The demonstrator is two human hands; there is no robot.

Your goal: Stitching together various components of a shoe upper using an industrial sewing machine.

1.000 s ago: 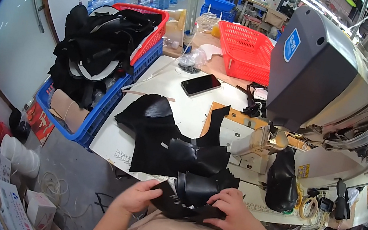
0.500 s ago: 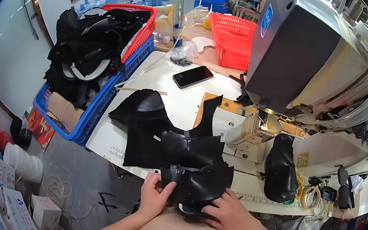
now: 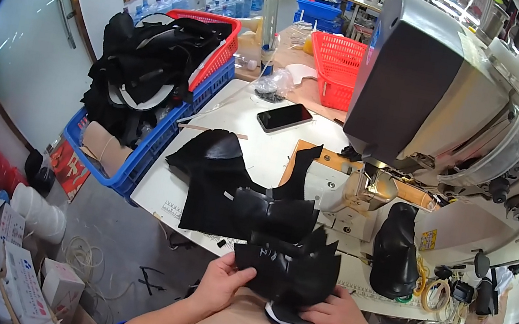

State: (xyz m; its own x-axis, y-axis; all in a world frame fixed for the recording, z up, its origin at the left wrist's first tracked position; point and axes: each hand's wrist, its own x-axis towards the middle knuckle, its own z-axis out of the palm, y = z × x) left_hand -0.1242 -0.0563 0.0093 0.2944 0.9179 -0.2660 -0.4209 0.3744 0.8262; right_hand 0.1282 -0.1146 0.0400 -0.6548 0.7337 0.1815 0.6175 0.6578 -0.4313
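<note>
Panel of glossy black leather-like material with a jagged edge is held on the near left of the bulky grey-and-cream sewing machine. Its left edge is pinched between thumb and fingers of the left hand; its lower right is gripped by the right hand, fingertips partly hidden. Two-handed positioning is apparently in hand; for any next move, both edges need firm, even support.

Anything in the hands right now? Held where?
A black leather-like piece: left hand at its lower left edge, thumb on top; right hand at its lower right edge, fingers partly hidden.
</note>
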